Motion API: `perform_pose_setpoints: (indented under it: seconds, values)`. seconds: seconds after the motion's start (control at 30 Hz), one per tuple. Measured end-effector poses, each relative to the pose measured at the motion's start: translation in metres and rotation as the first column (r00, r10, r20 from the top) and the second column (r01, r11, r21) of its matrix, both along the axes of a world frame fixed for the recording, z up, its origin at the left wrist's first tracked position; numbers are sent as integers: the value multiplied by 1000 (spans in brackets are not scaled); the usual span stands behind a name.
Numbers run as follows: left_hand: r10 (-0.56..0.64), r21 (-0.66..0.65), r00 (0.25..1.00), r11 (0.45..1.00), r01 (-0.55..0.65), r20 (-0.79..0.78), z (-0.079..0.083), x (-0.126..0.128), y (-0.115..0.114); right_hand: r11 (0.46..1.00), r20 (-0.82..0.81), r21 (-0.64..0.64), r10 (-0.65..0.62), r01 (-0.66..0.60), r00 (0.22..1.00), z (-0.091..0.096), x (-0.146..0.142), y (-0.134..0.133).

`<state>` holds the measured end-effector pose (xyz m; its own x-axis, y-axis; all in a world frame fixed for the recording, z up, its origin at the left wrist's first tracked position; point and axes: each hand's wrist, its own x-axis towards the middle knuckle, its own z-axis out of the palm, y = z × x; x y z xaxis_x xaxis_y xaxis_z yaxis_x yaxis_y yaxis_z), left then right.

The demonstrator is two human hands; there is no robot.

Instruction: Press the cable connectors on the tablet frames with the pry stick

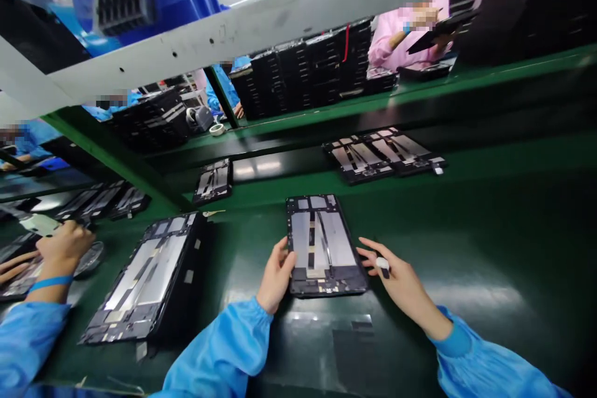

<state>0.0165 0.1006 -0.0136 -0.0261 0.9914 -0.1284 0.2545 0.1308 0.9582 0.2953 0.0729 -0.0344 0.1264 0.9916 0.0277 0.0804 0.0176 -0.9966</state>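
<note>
An opened tablet chassis [321,242], black frame with silver plates inside, lies on the green work surface [466,224] in front of me. My left hand [276,275] rests against its left edge, fingers curled on the frame. My right hand [396,277] lies beside its lower right corner, fingers spread, a white cot on one fingertip. It holds nothing that I can see.
A second opened tablet [144,277] lies at the left on a black tray. More tablets [382,154] sit on the far belt. A co-worker's hand [63,249] works at the far left. Stacked black trays [308,71] and other workers stand beyond the shelf.
</note>
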Motion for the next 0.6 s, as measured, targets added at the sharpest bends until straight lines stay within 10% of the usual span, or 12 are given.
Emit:
perform_pose_setpoints:
  seconds: [0.13, 0.27, 0.6]
  values:
    - [-133, 20, 981, 990, 137, -142, 2, -21, -27, 993, 118, -24, 117, -114, 986, 5, 2, -19]
    - [-386, 67, 799, 883, 465, -461, 1, -23, -56, 988, 219, -66, 154, -142, 964, 8, 12, -36]
    - [-272, 296, 690, 755, 585, -671, 21, 4, -61, 968, 484, 95, 159, -233, 860, 38, -9, -41]
